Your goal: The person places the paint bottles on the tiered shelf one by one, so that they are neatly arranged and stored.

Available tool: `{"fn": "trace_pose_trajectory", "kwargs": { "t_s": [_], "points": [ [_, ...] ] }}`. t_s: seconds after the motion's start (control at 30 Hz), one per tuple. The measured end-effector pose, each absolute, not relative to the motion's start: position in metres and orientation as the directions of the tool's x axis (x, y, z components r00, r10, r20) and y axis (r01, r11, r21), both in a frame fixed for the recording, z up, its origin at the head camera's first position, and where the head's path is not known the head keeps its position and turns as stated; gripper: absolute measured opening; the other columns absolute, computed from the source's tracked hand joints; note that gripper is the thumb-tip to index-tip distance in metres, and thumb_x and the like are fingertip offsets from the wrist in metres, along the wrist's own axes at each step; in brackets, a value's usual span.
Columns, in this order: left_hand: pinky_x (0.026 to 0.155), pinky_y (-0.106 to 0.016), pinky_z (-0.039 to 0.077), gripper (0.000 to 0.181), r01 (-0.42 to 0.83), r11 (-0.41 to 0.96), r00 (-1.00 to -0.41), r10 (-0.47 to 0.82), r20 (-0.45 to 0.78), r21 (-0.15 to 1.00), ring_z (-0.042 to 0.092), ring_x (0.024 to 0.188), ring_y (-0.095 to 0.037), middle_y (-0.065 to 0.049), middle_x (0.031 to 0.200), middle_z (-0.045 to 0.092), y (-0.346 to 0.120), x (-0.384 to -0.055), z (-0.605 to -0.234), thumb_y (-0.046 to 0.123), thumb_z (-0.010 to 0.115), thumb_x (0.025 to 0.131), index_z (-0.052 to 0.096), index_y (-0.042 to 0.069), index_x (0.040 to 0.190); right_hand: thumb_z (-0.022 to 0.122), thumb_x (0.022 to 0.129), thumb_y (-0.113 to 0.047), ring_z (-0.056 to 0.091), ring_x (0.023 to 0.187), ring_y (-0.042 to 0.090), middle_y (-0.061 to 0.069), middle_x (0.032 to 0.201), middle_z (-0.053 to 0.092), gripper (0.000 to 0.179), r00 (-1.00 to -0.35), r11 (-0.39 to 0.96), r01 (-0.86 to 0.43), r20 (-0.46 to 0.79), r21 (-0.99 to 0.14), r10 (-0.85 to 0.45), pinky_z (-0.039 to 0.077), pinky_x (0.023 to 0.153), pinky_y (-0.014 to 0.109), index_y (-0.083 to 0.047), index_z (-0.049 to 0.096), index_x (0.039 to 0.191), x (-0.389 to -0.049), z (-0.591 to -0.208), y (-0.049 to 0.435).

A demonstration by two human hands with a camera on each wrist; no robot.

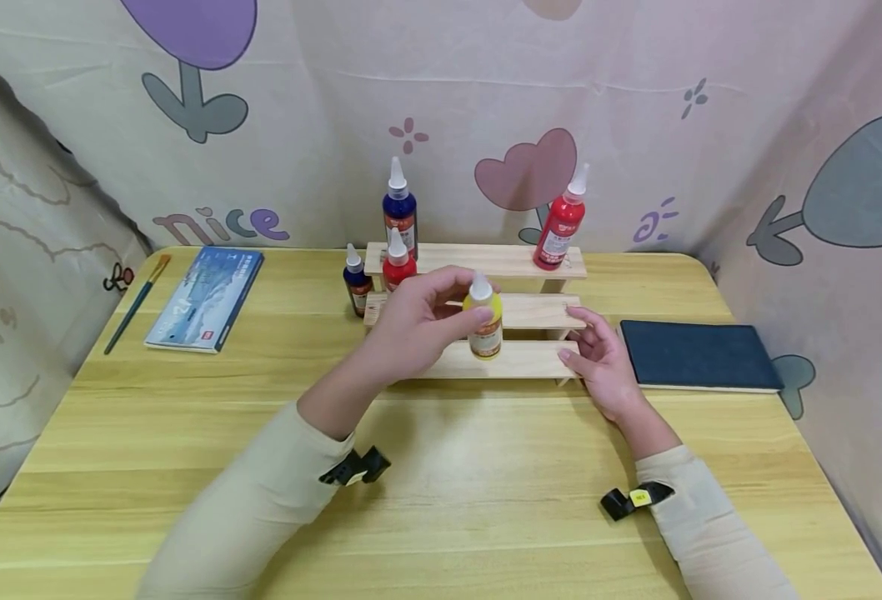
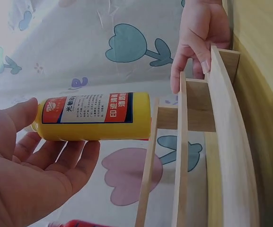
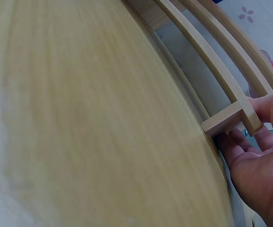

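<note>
My left hand (image 1: 414, 329) holds a yellow ink bottle (image 1: 485, 340) with a white nozzle cap, upright above the lower tiers of a three-tier wooden rack (image 1: 537, 360). In the left wrist view, the thumb and fingers grip the bottle near its top, leaving its base uncovered. My right hand (image 1: 602, 367) grips the rack's right end, thumb on the lowest tier's edge. On the top tier, a large dark blue bottle (image 1: 399, 210) stands left and a red bottle (image 1: 558, 232) right. A smaller red bottle (image 1: 398, 271), partly hidden by my left hand, is at the middle tier's left.
A small dark blue bottle (image 1: 358, 290) stands just left of the rack. Farther left lie a light blue book (image 1: 207, 298) and a paintbrush (image 1: 135, 307). A dark notebook (image 1: 699, 355) lies right of my right hand. A patterned cloth (image 1: 321, 100) hangs behind the table (image 1: 448, 492).
</note>
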State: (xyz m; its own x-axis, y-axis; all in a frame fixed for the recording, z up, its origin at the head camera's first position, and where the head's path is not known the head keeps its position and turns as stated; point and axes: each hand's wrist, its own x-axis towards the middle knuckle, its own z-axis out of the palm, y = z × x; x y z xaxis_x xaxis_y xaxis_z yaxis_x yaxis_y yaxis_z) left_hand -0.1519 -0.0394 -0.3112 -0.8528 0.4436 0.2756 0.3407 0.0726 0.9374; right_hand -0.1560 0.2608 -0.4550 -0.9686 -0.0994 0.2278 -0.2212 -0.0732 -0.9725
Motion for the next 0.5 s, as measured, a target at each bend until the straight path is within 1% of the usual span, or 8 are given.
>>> {"fn": "trace_pose_trajectory", "kwargs": {
  "t_s": [0.07,0.13,0.23,0.33,0.43,0.5],
  "points": [
    [0.089,-0.032,0.054,0.025,0.337,0.094,-0.853,0.451,0.262,0.937,0.063,0.099,-0.018,-0.001,0.111,0.067,-0.033,-0.158,-0.309,0.011,0.069,0.096,0.066,0.004,0.120,0.059,0.086,0.024,0.054,0.116,0.025,0.009,0.128,0.059,0.065,-0.968,-0.072,-0.222,0.229,-0.972,-0.101,0.048,0.094,0.027,-0.002,0.046,0.144,-0.156,-0.455,0.261],
    [0.091,-0.030,0.052,0.027,0.328,0.126,-0.858,0.454,0.239,0.936,0.062,0.101,-0.015,0.003,0.112,0.066,-0.027,-0.165,-0.308,0.014,0.068,0.097,0.065,0.006,0.123,0.059,0.086,0.024,0.054,0.116,0.025,0.009,0.127,0.059,0.064,-0.969,-0.069,-0.221,0.227,-0.973,-0.099,0.048,0.094,0.027,-0.001,0.046,0.144,-0.156,-0.455,0.261],
    [0.092,-0.029,0.051,0.029,0.325,0.153,-0.856,0.468,0.222,0.933,0.061,0.103,-0.012,0.005,0.114,0.066,-0.017,-0.176,-0.305,0.016,0.066,0.098,0.064,0.009,0.127,0.059,0.087,0.024,0.053,0.116,0.027,0.009,0.127,0.059,0.064,-0.970,-0.063,-0.218,0.223,-0.974,-0.096,0.048,0.095,0.026,-0.001,0.046,0.144,-0.156,-0.454,0.261],
    [0.092,-0.029,0.051,0.032,0.341,0.166,-0.848,0.480,0.226,0.925,0.061,0.105,-0.012,0.005,0.115,0.066,-0.008,-0.187,-0.304,0.017,0.066,0.099,0.063,0.009,0.130,0.059,0.087,0.023,0.052,0.117,0.030,0.009,0.126,0.059,0.063,-0.971,-0.058,-0.216,0.221,-0.975,-0.094,0.048,0.094,0.026,-0.001,0.046,0.144,-0.156,-0.454,0.261],
    [0.092,-0.031,0.050,0.034,0.357,0.163,-0.840,0.487,0.239,0.920,0.061,0.106,-0.013,0.003,0.117,0.066,0.001,-0.196,-0.305,0.016,0.066,0.099,0.063,0.007,0.131,0.059,0.087,0.022,0.051,0.117,0.035,0.008,0.126,0.060,0.063,-0.970,-0.054,-0.220,0.224,-0.974,-0.093,0.048,0.094,0.026,-0.001,0.045,0.144,-0.156,-0.454,0.261],
    [0.093,-0.032,0.050,0.034,0.356,0.170,-0.843,0.483,0.237,0.919,0.061,0.109,-0.014,0.003,0.120,0.066,0.007,-0.201,-0.306,0.017,0.067,0.098,0.063,0.008,0.131,0.059,0.087,0.023,0.050,0.118,0.038,0.008,0.125,0.060,0.063,-0.969,-0.055,-0.223,0.228,-0.973,-0.094,0.047,0.094,0.026,0.000,0.045,0.144,-0.156,-0.453,0.260]
  ]
}}
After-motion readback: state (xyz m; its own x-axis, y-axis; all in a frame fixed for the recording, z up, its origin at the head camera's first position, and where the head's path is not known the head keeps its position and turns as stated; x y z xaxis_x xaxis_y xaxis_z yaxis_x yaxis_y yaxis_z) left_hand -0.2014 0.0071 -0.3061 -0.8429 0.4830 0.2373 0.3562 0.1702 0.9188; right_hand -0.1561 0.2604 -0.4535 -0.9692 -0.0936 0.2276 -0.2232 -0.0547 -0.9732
